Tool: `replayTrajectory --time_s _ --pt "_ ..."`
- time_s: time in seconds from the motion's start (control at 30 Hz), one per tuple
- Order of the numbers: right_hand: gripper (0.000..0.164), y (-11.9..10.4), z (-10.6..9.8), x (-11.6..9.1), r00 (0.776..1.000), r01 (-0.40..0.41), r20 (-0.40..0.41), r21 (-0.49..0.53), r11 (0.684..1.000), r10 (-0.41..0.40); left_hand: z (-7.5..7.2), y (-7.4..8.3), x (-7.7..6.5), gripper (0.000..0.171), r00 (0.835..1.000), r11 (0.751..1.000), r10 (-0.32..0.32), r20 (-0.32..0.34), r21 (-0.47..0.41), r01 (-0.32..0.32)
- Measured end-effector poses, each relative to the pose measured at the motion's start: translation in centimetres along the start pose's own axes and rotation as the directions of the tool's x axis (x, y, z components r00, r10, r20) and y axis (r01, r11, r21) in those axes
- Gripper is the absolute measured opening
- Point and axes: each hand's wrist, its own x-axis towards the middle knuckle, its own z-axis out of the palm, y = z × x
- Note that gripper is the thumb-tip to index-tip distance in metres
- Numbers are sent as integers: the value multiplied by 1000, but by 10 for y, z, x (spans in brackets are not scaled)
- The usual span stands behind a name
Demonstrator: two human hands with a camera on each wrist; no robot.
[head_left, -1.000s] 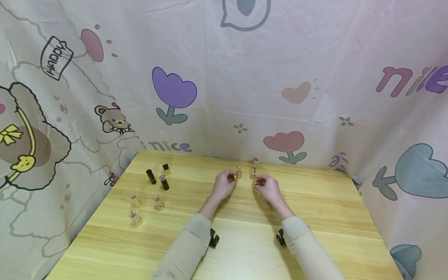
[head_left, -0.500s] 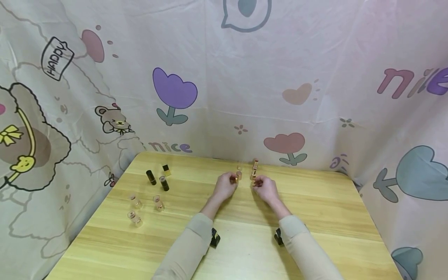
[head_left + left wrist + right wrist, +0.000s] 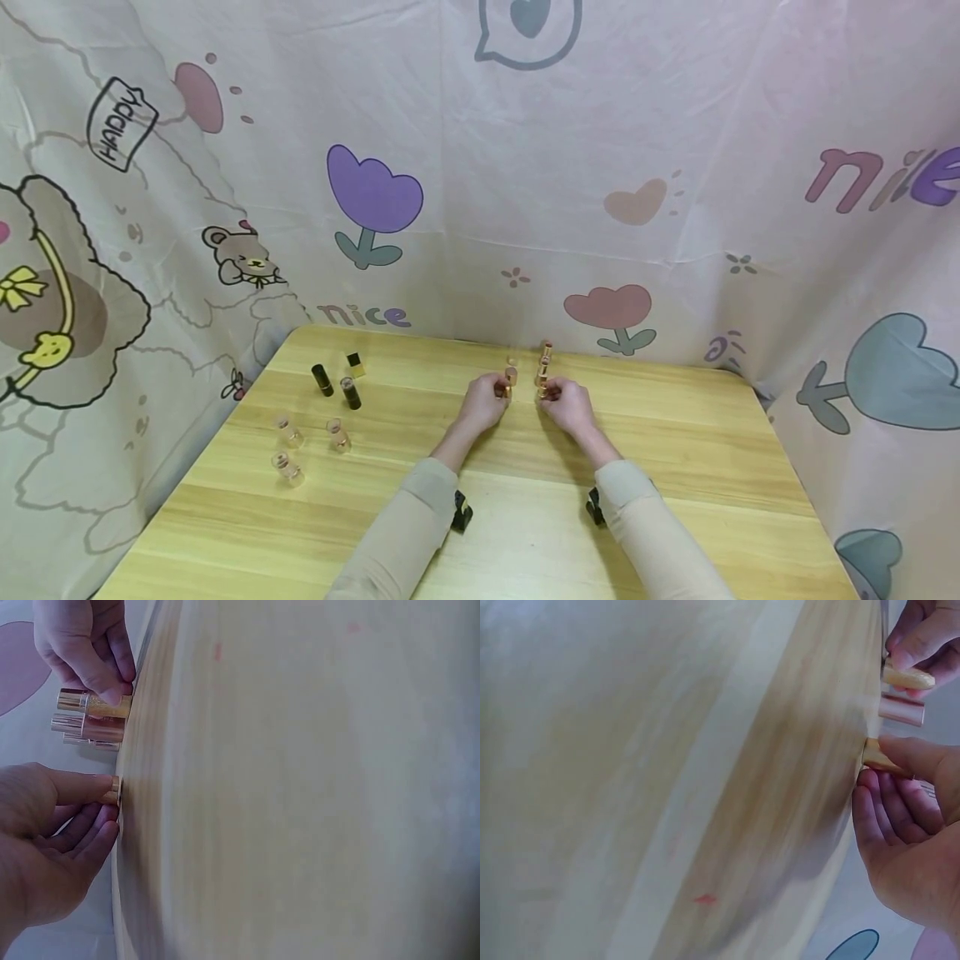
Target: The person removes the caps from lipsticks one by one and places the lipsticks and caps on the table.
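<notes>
In the head view my left hand pinches a small gold lipstick cap between thumb and fingers, low over the tabletop. A rose-gold cap stands just behind it, with a clear one farther back. To the right, my right hand pinches a gold lipstick tube upright, its base at the table. Two uncapped lipsticks stand in a row behind that tube. The fingers partly hide both held pieces.
On the left of the wooden table stand several more lipsticks: black ones, a black-and-gold one and clear-topped pink ones. A patterned curtain hangs along the back and sides.
Both hands have come slightly down and nearer the front with their pieces. The right hand has shifted a little left, bringing the gold tube into line with the two lipsticks behind it.
</notes>
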Motion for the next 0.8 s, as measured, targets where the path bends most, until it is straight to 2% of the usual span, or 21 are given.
replayTrajectory --time_s 0.3,0.57,0.67,0.8 --pt "19 0 1 0 999 37 4 -91 995 -37 -2 0 -2 25 1000 1000 1 19 24 -1" --pt "19 0 3 1 999 41 -6 -101 994 -41 -3 1 -2 29 1000 1000 4 31 9 -4" --pt "19 2 3 1 999 36 -6 -99 994 -37 -4 -1 -6 32 1000 1000 4 13 -4 -4" --pt "21 4 2 1 1000 16 -3 -87 996 -16 -8 -1 -14 37 999 999 2 -51 -33 -4"
